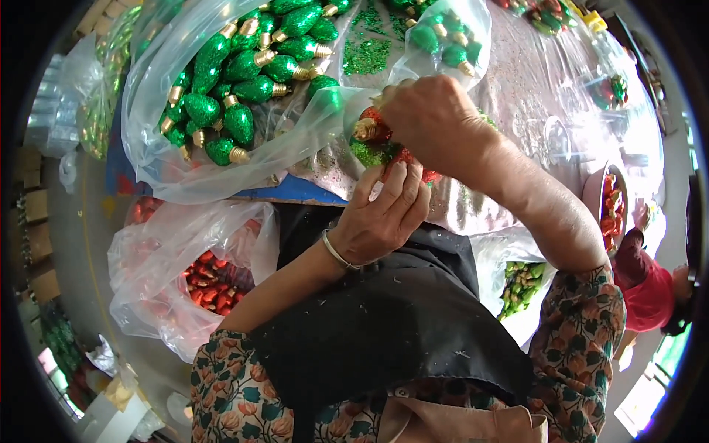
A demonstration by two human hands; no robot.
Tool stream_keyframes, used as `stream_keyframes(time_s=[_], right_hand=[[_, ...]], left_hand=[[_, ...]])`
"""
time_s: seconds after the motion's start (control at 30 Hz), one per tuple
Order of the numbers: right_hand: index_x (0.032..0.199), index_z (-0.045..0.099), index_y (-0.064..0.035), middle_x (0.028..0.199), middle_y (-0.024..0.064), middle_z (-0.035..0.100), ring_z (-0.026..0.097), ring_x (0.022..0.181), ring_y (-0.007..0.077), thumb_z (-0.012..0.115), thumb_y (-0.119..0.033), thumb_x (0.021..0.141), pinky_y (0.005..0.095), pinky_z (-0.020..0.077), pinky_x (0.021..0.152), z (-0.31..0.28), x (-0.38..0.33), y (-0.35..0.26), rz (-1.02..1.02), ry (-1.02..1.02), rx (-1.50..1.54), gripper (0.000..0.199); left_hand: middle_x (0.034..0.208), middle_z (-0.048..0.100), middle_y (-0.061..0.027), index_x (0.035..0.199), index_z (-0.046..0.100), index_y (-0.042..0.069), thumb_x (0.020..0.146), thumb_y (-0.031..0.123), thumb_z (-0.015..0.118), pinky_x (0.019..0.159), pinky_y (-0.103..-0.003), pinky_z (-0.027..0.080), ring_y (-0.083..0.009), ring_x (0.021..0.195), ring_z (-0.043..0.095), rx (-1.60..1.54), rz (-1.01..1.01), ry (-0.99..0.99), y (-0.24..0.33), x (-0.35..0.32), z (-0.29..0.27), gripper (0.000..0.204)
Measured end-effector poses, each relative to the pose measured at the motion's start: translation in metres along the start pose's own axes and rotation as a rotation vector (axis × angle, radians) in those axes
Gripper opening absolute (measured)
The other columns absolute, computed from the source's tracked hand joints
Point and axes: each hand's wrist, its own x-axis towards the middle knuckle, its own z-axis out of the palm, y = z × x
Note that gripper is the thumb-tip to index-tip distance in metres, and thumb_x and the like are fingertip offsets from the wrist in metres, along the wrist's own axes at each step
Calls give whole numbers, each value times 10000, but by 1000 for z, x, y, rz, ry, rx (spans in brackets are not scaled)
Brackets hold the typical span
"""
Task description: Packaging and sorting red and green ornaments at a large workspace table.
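Over the table's near edge, my two hands meet around a small cluster of glittery light-bulb ornaments. My left hand (388, 205) has its fingers bent onto a red bulb ornament (402, 157), partly hidden by the fingertips. Just above it my right hand (430, 118) is closed, knuckles up; what its fingers pinch is hidden. Beside the right fingers shows another red bulb ornament (369, 127) with a gold screw cap, and below that a green glittery piece (365, 153). A clear bag (295, 144) of green bulb ornaments (238, 122) lies open to the left.
Another bag of green bulbs (454, 48) lies beyond my right hand. Loose green glitter (367, 57) covers part of the plastic-covered table (517, 88). Below left stands a bag of red bulbs (214, 284); a bowl of red pieces (611, 210) is at right, near a person in red (650, 295).
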Motion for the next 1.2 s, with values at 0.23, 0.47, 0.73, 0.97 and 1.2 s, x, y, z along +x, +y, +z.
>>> stream_keyframes(time_s=[0.23,0.47,0.73,0.97,1.2], right_hand=[[744,652,-34,634,101,616,615,573,205,659,-291,765,328,476,516,-29,-14,32,146,214,592,258],[909,635,14,703,99,635,610,578,170,677,-303,771,308,483,539,-26,-15,31,182,62,962,347],[1033,588,-50,965,56,600,561,743,100,705,-42,742,246,468,632,1,-23,20,-123,420,1281,313],[998,591,-79,988,52,547,599,780,225,664,-3,710,313,498,647,-1,-28,13,-255,455,746,307],[984,601,-52,842,81,578,598,728,241,607,-156,796,332,498,637,11,-28,19,-427,289,395,215]], left_hand=[[1137,612,-105,1016,563,57,841,141,553,911,-429,360,-196,1058,495,64,-10,58,0,-5,6,195],[1151,611,-88,1038,556,81,841,160,573,892,-411,349,-182,1044,487,98,22,104,-1,-6,12,212],[1163,606,-86,1047,560,79,853,164,541,886,-406,344,-175,1046,479,85,10,87,-3,-7,11,213],[1074,599,-97,1027,573,62,829,200,493,888,-437,364,-197,988,489,140,48,98,-6,-3,16,254],[1030,610,-92,1100,571,25,812,125,550,877,-425,398,-219,1009,517,-30,64,91,-12,-1,8,306]])
